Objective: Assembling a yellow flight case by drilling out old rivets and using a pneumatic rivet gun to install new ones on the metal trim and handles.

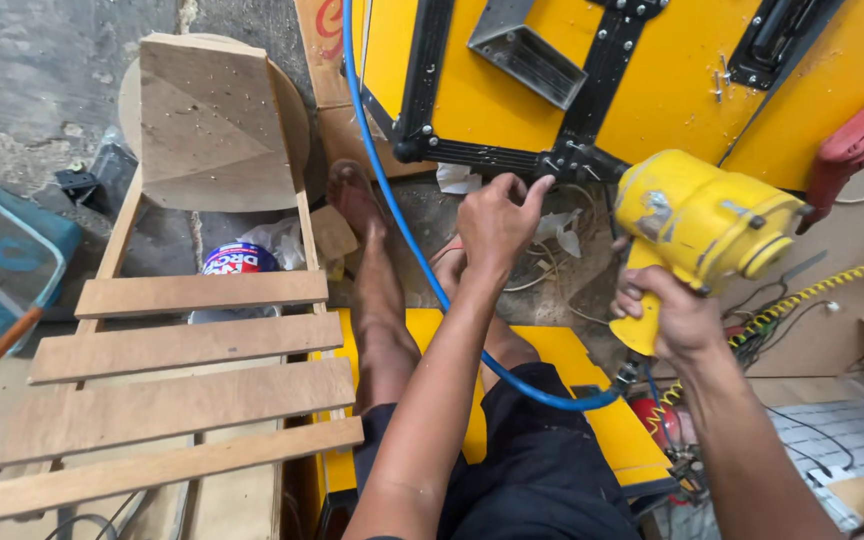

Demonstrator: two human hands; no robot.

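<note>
My right hand [674, 318] grips the handle of a yellow pneumatic gun [700, 226], its nose aimed at the black corner trim [562, 158] of a big yellow case [672, 70]. A blue air hose [407, 235] runs from the gun's base, loops over my lap and climbs along the case's left edge. My left hand [497, 222] reaches up to the black edge trim with thumb and forefinger pinched together at the corner; whether a small fastener is between them I cannot tell. I sit on a yellow panel [577, 365], legs stretched out.
A slatted wooden frame [182, 390] lies to my left, with a plywood piece [214, 125] leaning at its far end. A red power tool [857, 140] rests at the right, above a yellow coiled hose [822, 290]. Cables and scraps litter the concrete floor [22, 90].
</note>
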